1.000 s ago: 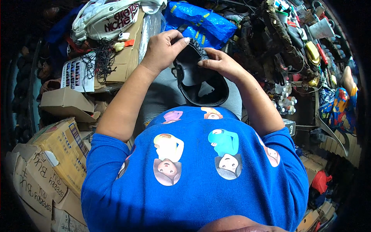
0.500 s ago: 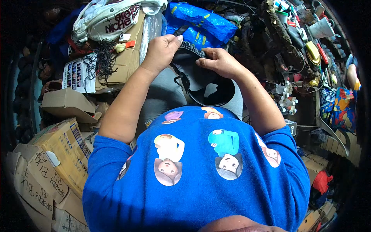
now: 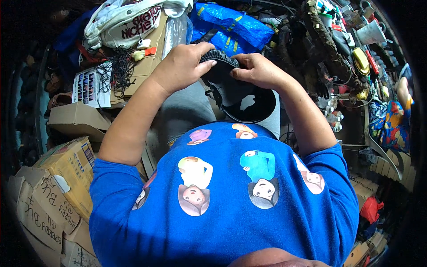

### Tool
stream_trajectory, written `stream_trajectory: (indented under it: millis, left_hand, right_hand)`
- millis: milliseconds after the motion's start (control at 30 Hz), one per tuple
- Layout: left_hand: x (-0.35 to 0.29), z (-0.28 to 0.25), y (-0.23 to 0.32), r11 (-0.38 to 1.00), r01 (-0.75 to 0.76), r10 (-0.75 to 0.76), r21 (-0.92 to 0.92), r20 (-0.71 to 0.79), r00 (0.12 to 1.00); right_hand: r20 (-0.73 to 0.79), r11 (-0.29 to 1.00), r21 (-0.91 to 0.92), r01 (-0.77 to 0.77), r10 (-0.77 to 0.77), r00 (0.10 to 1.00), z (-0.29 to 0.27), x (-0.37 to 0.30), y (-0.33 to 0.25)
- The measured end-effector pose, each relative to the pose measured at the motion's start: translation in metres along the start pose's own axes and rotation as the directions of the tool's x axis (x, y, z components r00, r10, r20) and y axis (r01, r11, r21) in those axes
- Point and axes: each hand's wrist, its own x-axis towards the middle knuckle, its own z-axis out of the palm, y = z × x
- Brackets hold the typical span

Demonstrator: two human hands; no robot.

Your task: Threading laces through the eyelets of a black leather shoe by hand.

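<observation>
Both hands grip a black, hollow thing point(image 3: 251, 116) with a thick ridged edge like a treaded sole; its exact kind I cannot make out. It rests over my lap, with its glossy rounded rim close to my shirt and a small loop on its left side. My left hand point(image 3: 189, 62) clasps the far left end of the ridged edge point(image 3: 222, 57), thumb on the inner face and fingers over the outside. Just to the right, my right hand point(image 3: 258, 70) pinches the same edge, its thumb pressed inside. The fingertips beyond the edge are hidden.
A blue plastic bag point(image 3: 235, 24) lies beyond my hands. To the left are a white printed bag point(image 3: 129, 24), tangled black cord point(image 3: 118, 78) and cardboard boxes point(image 3: 75, 164). On the right stand a white mug point(image 3: 371, 33), small bottles point(image 3: 333, 118) and a cluttered pile of tools.
My left hand has shifted its hold nearer my right hand, its thumb now laid over the ridged edge. The black thing has moved slightly right.
</observation>
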Motion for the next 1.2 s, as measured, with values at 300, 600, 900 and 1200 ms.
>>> stream_trajectory:
  millis: [300, 600, 900, 1200]
  left_hand:
    - [-0.015, 0.001, 0.000, 0.970, 0.112, -0.099, -0.217, 0.071, 0.993]
    - [-0.020, 0.011, 0.012, 0.962, 0.169, -0.153, -0.214, 0.088, 0.984]
    - [-0.015, 0.012, 0.018, 0.963, 0.198, -0.184, -0.182, 0.095, 0.978]
    - [-0.021, 0.005, 0.016, 0.934, 0.237, -0.173, -0.266, 0.245, 0.954]
  right_hand:
    - [0.084, 0.997, -0.065, 0.027, -0.022, 0.996, -0.009, -0.015, -0.011]
    - [0.091, 0.967, -0.253, -0.004, 0.028, 0.995, -0.004, -0.015, -0.020]
    - [-0.048, 0.957, -0.218, 0.193, -0.208, 0.977, 0.003, -0.014, -0.011]
    - [0.069, 0.985, -0.143, 0.093, -0.083, 0.994, -0.006, -0.026, -0.024]
